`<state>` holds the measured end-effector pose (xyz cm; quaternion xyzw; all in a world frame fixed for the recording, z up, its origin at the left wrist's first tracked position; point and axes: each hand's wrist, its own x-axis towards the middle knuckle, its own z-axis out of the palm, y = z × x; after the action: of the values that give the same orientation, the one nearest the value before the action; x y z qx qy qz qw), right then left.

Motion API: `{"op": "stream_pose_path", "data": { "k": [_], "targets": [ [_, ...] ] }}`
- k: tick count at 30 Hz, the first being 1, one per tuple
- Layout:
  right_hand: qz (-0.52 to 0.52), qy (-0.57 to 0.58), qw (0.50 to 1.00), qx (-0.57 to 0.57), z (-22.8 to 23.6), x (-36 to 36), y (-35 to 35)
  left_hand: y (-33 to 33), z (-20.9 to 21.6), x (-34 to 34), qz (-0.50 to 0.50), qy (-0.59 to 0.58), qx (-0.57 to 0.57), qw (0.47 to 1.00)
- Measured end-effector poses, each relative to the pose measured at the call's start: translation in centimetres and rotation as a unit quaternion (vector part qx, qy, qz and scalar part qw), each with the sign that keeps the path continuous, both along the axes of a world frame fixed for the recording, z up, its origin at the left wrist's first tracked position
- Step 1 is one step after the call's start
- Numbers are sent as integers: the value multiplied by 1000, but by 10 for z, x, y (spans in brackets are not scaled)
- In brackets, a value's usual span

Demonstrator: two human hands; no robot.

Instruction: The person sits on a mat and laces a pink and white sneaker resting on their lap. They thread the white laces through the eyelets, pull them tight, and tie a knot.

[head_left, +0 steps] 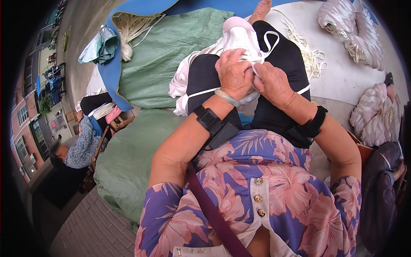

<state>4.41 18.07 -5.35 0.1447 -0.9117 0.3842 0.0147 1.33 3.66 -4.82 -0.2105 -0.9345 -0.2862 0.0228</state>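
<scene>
A white sneaker (240,37) with a pale pink toe rests between my knees, toe pointing away from me. My left hand (234,73) is closed over its lacing area, fingers curled and partly hidden. Beside it, my right hand (274,85) pinches a white shoelace (256,68) between thumb and forefinger. A loose loop of lace (274,43) sticks up to the right of the shoe. Both hands nearly touch. The sneaker's heel end is mostly covered by my hands.
White laces lie bundled (132,32) at far left and loose (314,60) at right. Green sacking (171,51) and a blue mat (112,79) lie left. Strung shoes (361,38) sit far right, more (374,115) below. People sit left (83,145) and right (379,192).
</scene>
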Motion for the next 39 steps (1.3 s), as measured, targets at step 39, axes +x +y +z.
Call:
{"op": "stream_pose_path", "data": {
  "k": [39],
  "targets": [
    [-292,-336,703,-554,0,-41,19,-66,26,-9,-108,18,-128,986]
  ]
}}
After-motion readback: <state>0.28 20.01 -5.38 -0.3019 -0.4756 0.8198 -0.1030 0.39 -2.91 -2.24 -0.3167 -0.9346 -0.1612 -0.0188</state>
